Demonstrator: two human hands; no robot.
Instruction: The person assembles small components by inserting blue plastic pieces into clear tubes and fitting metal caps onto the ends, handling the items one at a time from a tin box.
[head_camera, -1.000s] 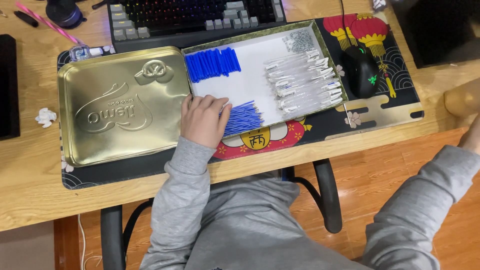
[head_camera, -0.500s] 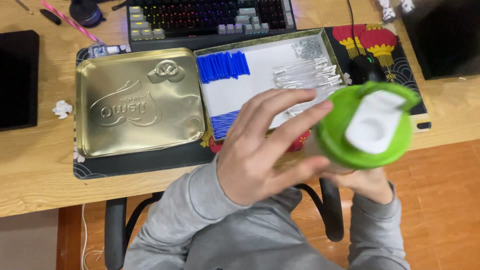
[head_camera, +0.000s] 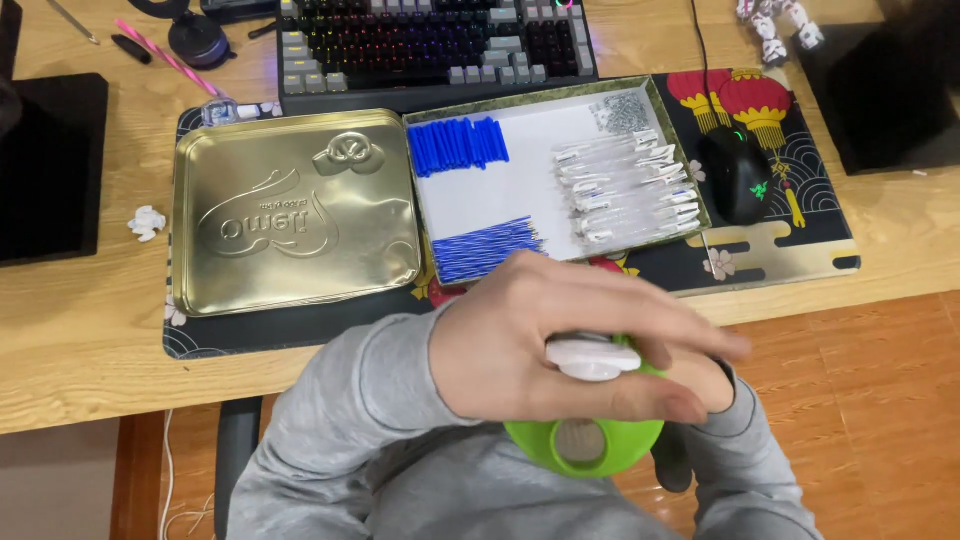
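While both hands meet below the bench (head_camera: 80, 340) edge:
Left hand (head_camera: 560, 345): wrapped over the green bottle lid (head_camera: 590, 440), fingers on its white cap (head_camera: 592, 358).
Right hand (head_camera: 705, 385): mostly hidden beneath, grip unclear.
Bench: gold tin lid (head_camera: 290, 210), tray (head_camera: 530, 190) of blue sticks.

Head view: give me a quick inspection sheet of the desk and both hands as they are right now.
Surface: wooden desk with a dark patterned desk mat.
Job's things: green bottle with a white cap, held close over the lap.
Clutter: gold tin lid; open tray with blue tubes, blue-white sticks and clear pieces; keyboard; mouse; crumpled paper.
Grippers: left hand lies over the bottle's cap; right hand is mostly hidden behind the bottle.
Cables: mouse cable; a white cable hangs below the desk.
Surroundings: reddish wood floor.
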